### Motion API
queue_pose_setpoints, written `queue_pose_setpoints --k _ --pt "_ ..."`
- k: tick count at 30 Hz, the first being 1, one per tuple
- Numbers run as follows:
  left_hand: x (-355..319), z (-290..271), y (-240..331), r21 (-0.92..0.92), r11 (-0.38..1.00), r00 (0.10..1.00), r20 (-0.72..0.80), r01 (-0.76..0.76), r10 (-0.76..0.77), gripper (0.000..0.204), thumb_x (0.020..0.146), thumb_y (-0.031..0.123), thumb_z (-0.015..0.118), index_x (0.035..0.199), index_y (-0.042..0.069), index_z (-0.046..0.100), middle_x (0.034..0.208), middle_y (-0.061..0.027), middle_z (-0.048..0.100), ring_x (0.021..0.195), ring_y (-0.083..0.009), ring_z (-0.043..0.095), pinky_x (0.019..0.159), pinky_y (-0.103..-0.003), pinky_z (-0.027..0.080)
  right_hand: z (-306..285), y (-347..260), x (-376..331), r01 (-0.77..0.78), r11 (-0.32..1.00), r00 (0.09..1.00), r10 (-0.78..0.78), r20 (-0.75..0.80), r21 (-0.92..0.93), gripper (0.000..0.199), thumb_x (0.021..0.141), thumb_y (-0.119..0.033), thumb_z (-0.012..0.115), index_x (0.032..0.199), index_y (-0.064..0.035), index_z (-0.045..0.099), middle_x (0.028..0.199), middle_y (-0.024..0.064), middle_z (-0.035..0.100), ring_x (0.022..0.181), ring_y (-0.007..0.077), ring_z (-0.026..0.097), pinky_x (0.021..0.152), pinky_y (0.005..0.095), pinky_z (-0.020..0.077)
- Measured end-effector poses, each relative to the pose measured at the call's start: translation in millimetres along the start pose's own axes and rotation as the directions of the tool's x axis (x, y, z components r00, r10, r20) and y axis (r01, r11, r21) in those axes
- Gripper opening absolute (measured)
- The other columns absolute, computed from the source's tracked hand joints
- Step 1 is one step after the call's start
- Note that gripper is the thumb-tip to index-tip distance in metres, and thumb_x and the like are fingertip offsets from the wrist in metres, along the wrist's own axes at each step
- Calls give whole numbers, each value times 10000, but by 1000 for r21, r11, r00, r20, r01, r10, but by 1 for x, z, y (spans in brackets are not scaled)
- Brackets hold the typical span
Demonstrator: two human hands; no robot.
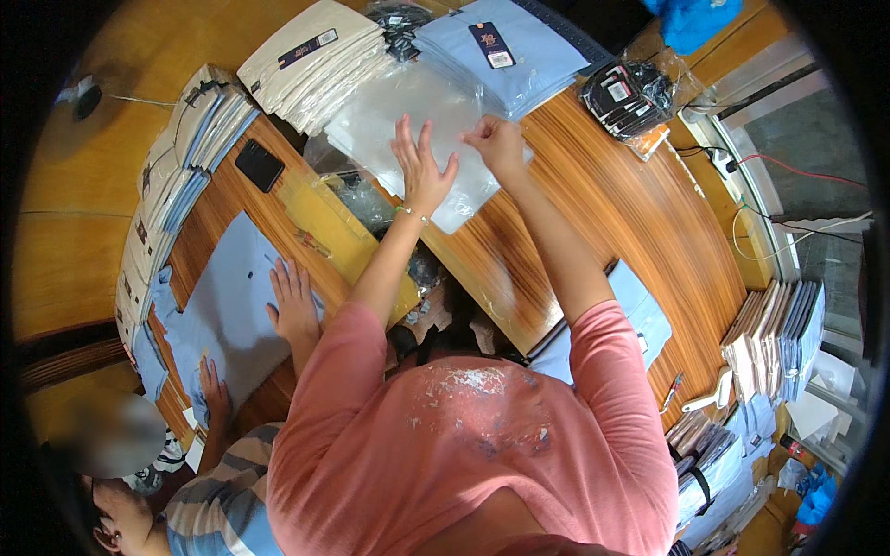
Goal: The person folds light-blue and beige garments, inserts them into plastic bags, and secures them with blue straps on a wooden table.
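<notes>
Clear plastic sleeves slant lengthwise, far-left to near-right, beneath the splayed left hand — the right hand nearer their right edge, fingertips pinched, on what I can't tell.

Shows a broad brown wood-grain table, streaked with darker lines and bowed by the lens. Has yellow-brown wooden surfaces along the left, crossed lower down by a dark band; leaves unclear whether wall or cupboard. Includes a greyish window at right, with a pale frame beside it. Catches soft light on the glossy wood.
</notes>
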State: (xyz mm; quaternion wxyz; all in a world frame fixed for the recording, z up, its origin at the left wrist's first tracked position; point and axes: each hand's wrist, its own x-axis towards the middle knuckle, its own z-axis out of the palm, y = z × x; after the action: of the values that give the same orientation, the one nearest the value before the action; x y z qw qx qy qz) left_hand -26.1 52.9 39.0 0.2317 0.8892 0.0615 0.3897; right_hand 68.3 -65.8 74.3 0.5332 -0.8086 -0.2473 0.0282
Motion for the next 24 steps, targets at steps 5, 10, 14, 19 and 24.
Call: queue_pose_setpoints --k 5,10,14,19,24 --pt "35 -8 -1 -1 1000 882 471 26 -22 661 763 219 667 1345 128 367 1364 -132 351 1285 -344 294 1029 -640 109 3 19 10 27 984 959 24 284 -174 381 730 -339 712 621 -12 549 600 121 537 548 225 518 536 358 407" --pt "17 -9 -31 120 991 918 397 -51 -1 532 761 192 640 1267 145 482 1447 -104 275 1347 -331 223 1025 -656 87 -4 13 13 -120 955 951 32 307 270 399 829 -323 648 606 -15 530 548 73 494 524 120 458 513 305 386" --pt "28 -15 -9 215 964 929 364 -158 71 610 801 301 609 1351 161 386 1469 -95 241 1369 -347 158 1008 -686 65 -13 18 18 -35 997 948 56 313 -72 313 876 -287 594 726 -13 608 634 75 544 574 121 475 552 288 402" --pt "30 1 -17 21 989 881 459 -144 119 617 850 372 548 1402 238 304 1472 -87 234 1364 -381 138 995 -703 49 -17 5 19 45 998 993 -41 111 -33 254 880 -241 576 822 -1 637 716 119 590 647 168 530 613 302 431" --pt "10 19 -44 324 946 831 533 -23 -162 547 880 396 505 1391 321 324 1473 -92 238 1366 -377 139 1008 -687 44 -61 -24 20 106 993 972 -95 -213 42 211 891 -204 551 850 -7 616 785 139 632 691 235 590 660 327 452"
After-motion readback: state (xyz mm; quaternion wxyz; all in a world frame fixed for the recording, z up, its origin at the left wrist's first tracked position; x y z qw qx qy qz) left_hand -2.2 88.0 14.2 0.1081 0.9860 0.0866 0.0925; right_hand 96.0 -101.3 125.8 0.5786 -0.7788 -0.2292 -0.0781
